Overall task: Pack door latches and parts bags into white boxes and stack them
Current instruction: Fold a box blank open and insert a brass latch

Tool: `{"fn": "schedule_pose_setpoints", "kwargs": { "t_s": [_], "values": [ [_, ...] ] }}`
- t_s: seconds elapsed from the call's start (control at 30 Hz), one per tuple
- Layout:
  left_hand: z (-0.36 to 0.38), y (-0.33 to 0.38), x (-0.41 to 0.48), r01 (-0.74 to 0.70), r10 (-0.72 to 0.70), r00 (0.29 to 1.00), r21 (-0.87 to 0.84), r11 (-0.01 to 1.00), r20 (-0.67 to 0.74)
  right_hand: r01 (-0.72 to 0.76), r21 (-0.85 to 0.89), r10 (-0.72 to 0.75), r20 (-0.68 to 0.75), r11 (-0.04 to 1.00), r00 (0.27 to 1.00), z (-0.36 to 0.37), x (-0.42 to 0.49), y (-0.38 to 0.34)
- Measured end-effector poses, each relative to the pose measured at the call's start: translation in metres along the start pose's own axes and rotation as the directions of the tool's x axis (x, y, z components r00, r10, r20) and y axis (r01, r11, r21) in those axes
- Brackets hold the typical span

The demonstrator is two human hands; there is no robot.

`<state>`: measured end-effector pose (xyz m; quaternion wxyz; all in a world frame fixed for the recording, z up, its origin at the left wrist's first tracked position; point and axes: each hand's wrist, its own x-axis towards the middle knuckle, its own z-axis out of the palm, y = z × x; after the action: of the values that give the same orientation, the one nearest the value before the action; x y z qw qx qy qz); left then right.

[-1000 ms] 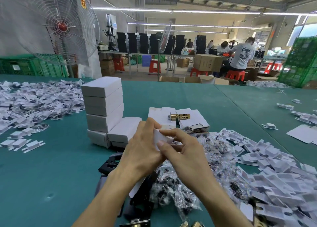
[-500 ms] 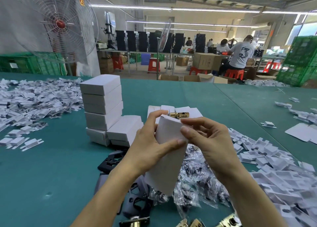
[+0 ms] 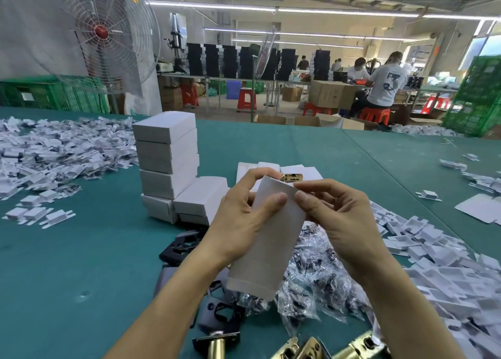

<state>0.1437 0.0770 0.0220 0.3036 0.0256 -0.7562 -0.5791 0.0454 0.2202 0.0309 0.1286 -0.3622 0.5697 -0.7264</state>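
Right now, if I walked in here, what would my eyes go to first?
Probably the tall white box in the middle, held up over the green table by the left hand, with the right hand pinching its top edge. Just behind it to the left is a stack of white boxes, and a big fan with a red hub looms at the top left. Shiny parts bags lie heaped under the hands.
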Motion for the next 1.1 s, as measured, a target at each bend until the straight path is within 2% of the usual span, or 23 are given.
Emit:
{"fn": "schedule_pose_setpoints", "kwargs": {
  "t_s": [0.13,0.27,0.5,0.57,0.63,0.7,0.73,0.77,0.83,0.87,0.93,1.0,1.07,1.1],
  "values": [
    [-0.001,0.001,-0.001,-0.004,0.004,1.000,0.017,1.000,-0.030,-0.021,-0.031,0.021,0.009,0.999,1.000,0.003,0.000,0.000],
    [-0.002,0.004,-0.001,-0.022,0.020,0.999,-0.036,0.999,-0.029,-0.034,-0.082,0.039,0.060,0.996,0.997,0.003,-0.001,-0.006],
    [-0.001,0.002,0.002,-0.082,0.078,0.997,-0.186,0.979,-0.028,0.085,-0.212,-0.079,0.036,0.974,0.996,0.002,-0.002,-0.011],
    [0.002,0.000,0.004,-0.098,0.085,0.993,-0.161,0.982,-0.086,0.118,-0.339,-0.128,-0.006,0.933,0.992,0.004,-0.003,-0.010],
    [0.002,-0.001,0.006,-0.077,0.065,0.975,-0.046,0.996,-0.211,0.168,-0.505,-0.221,-0.046,0.846,0.974,0.004,-0.004,-0.010],
    [-0.002,0.003,0.007,0.036,-0.042,0.927,-0.021,0.999,-0.374,0.191,-0.562,-0.287,-0.086,0.805,0.954,0.002,-0.003,-0.011],
    [-0.005,0.007,0.006,0.127,-0.155,0.903,-0.094,0.987,-0.401,0.201,-0.563,-0.310,-0.104,0.802,0.945,0.002,-0.002,-0.012],
    [-0.007,0.010,0.006,0.238,-0.300,0.885,-0.208,0.949,-0.357,0.218,-0.563,-0.334,-0.111,0.797,0.936,0.002,-0.002,-0.014],
    [-0.010,0.012,0.005,0.478,-0.560,0.825,-0.435,0.763,-0.076,0.270,-0.560,-0.372,-0.073,0.783,0.926,0.008,-0.004,-0.015],
    [-0.009,0.013,0.003,0.566,-0.607,0.788,-0.510,0.648,0.103,0.298,-0.555,-0.378,-0.033,0.777,0.925,0.012,-0.006,-0.015],
    [-0.008,0.013,-0.001,0.637,-0.535,0.759,-0.593,0.493,0.371,0.333,-0.543,-0.354,0.070,0.771,0.933,0.022,-0.010,-0.011],
    [-0.009,0.012,0.000,0.582,-0.465,0.798,-0.689,0.432,0.383,0.352,-0.565,-0.301,0.185,0.746,0.935,0.028,-0.012,-0.007],
    [-0.011,0.010,0.005,0.477,-0.497,0.831,-0.778,0.409,0.248,0.355,-0.639,-0.227,0.277,0.682,0.934,0.030,-0.014,-0.003],
    [-0.013,0.008,0.007,0.420,-0.540,0.829,-0.798,0.432,0.144,0.349,-0.682,-0.168,0.319,0.643,0.933,0.029,-0.015,-0.001]
  ]
}}
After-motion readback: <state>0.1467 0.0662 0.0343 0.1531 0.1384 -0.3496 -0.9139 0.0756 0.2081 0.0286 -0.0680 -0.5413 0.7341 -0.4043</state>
